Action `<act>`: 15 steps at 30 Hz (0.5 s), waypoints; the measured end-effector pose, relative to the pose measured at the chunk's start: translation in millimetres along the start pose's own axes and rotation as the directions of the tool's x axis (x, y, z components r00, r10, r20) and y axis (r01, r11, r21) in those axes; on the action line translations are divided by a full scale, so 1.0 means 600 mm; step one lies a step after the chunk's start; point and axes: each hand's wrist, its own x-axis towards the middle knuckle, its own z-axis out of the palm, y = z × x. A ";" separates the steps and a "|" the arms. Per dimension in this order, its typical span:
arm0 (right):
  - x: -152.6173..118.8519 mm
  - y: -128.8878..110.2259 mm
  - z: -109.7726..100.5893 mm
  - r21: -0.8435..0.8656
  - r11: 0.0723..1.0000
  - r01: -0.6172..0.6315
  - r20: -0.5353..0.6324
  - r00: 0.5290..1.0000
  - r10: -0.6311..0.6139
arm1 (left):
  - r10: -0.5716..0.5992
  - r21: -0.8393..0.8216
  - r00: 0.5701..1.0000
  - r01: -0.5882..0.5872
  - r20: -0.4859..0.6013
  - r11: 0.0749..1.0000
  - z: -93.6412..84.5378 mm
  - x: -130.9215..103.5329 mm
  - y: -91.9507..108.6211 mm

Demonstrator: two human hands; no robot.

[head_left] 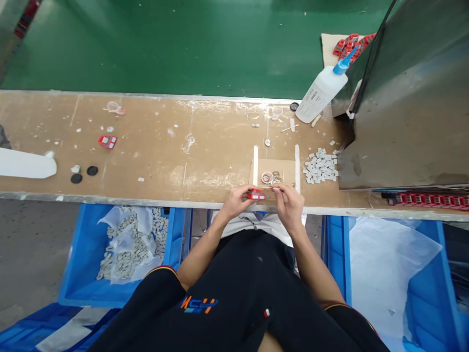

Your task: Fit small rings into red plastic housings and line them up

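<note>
My left hand (237, 201) is closed on a small red plastic piece (256, 194) with pale panels, held at the table's near edge. To its right, my right hand (288, 203) has its thumb and fingers pinched around a thin stick (270, 188), which points left toward the red piece. Whether the stick touches the piece I cannot tell. Just beyond my hands, a small round dish (267, 177) lies beside a heap of tiny metal parts (277, 177) on a cardboard patch. Two white strips (255, 166) flank this patch.
Small pale tiles (321, 166) are heaped at the right. Behind them leans a white bottle (322, 93) with a blue nozzle, near a large metal box (406, 107). A row of red pieces (432, 199) lies under the box. Blue bins (69, 274) stand below the table.
</note>
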 end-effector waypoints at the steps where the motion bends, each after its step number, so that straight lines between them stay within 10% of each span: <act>1: 0.004 0.006 -0.002 -0.006 1.000 -0.009 -0.045 0.999 0.009 | -0.007 0.000 1.000 0.007 -0.004 1.000 0.000 0.000 0.000; 9: 0.009 0.051 0.026 -0.062 0.993 -0.098 0.018 0.995 0.099 | -0.020 -0.011 1.000 0.020 -0.021 1.000 -0.001 0.001 -0.001; 15: -0.010 0.087 -0.038 -0.221 0.953 -0.209 -0.099 0.977 0.192 | -0.029 -0.036 1.000 0.029 0.003 0.999 -0.001 0.001 -0.001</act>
